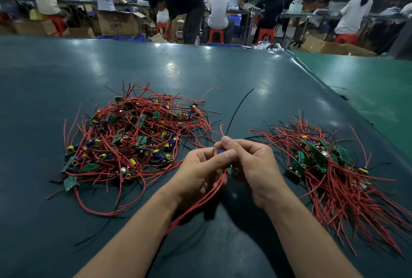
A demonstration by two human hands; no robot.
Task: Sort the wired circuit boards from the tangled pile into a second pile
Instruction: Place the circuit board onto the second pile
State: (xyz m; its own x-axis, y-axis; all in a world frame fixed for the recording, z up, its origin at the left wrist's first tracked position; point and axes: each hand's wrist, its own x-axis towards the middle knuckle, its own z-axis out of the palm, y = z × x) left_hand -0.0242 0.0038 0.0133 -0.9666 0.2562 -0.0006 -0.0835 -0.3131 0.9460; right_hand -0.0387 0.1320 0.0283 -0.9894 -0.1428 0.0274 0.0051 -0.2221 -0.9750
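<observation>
two piles of wired boards, tangled pile and second pile, two hands.

Dark green table; seated workers on orange stools; cardboard box beyond.

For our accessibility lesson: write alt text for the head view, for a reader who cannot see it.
Both hands, left and right, hold one wired board between a tangled pile on the left and a neater pile on the right, on a dark green table. Workers sit at benches behind.
</observation>
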